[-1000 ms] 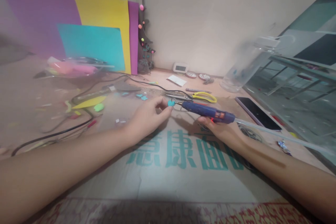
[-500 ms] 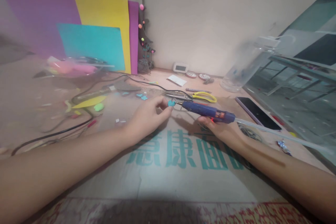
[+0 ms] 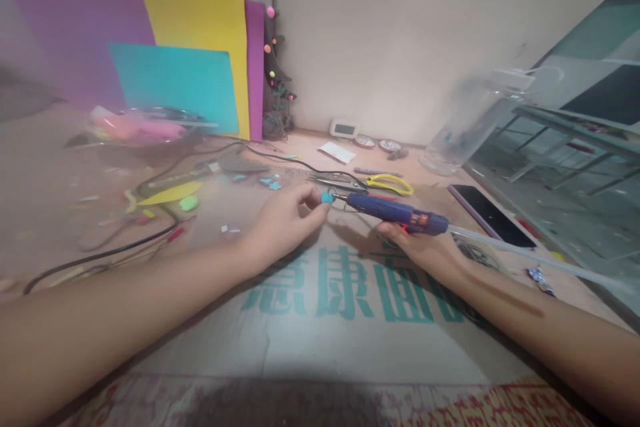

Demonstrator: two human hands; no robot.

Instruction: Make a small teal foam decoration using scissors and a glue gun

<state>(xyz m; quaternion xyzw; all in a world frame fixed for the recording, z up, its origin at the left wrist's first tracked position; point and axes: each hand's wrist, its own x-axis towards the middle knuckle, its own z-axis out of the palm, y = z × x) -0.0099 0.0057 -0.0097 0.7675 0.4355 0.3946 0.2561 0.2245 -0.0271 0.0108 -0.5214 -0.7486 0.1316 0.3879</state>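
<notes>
Between thumb and fingers, my left hand [image 3: 293,217] pinches a small blue piece [image 3: 327,197] above the printed sheet [image 3: 320,353]. My right hand [image 3: 417,240] is closed around a dark blue glue gun [image 3: 385,209] with a clear glue stick [image 3: 510,247] coming out of its back end. The gun's metal tip is at the blue piece; whether they touch is too small to tell. A small red light glows near my right fingers. More blue pieces [image 3: 273,185] lie behind my left hand.
Yellow-handled scissors [image 3: 390,185] lie behind the gun. A phone [image 3: 493,215] and a clear bottle [image 3: 463,123] stand at the right. A black cable [image 3: 105,257] crosses the left side. Coloured sheets [image 3: 175,90] lean against the wall.
The blue piece has turned slightly between my left fingertips. Both hands and the glue gun are otherwise in nearly the same place.
</notes>
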